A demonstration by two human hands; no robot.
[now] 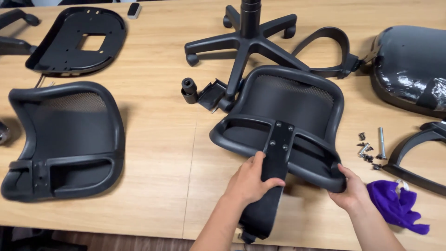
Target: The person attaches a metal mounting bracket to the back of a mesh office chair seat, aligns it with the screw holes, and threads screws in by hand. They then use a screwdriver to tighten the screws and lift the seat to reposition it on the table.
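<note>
Chair backrest (283,107) gripped by both hands: left (251,179) on its bracket (274,162), right (354,188) hiding the corner.

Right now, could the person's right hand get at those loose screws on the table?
Probably yes. The right hand grips the mesh backrest frame close to the screws, with bare table between, but it would have to let go first.

Bottom end of black bracket (267,204) cut off at lower edge, partly covered by left hand (248,183). Screws and bolt (371,148) too small to tell types. Armrest (413,158) and wrapped seat cushion (411,65) cropped at right edge. Top of chair base column (250,18) out of pic. Small obj (3,132) at left edge unreadable.
</note>
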